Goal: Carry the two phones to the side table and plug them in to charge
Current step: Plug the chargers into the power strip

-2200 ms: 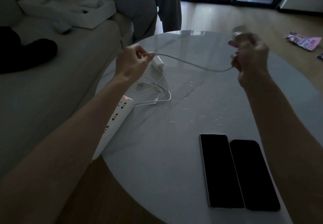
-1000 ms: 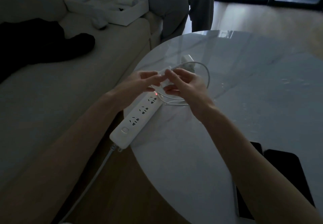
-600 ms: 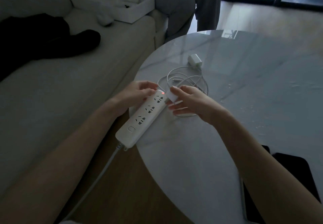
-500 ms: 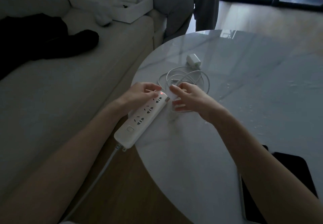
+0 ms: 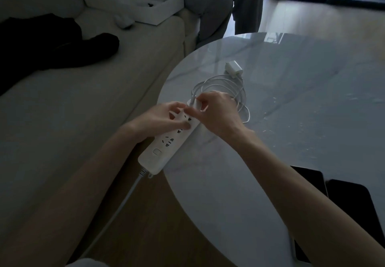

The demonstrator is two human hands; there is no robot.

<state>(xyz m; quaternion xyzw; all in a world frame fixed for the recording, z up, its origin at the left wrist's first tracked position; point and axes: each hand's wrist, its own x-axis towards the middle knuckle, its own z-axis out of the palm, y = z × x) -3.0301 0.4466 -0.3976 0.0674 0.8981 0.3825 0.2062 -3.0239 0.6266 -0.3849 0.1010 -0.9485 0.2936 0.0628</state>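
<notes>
Marble table, left edge: left hand steadies overhanging power strip; right hand pinches charger plug. Hard pushing could tip the strip off.

right hand now pressing charger plug onto power strip far end, red light covered
</notes>
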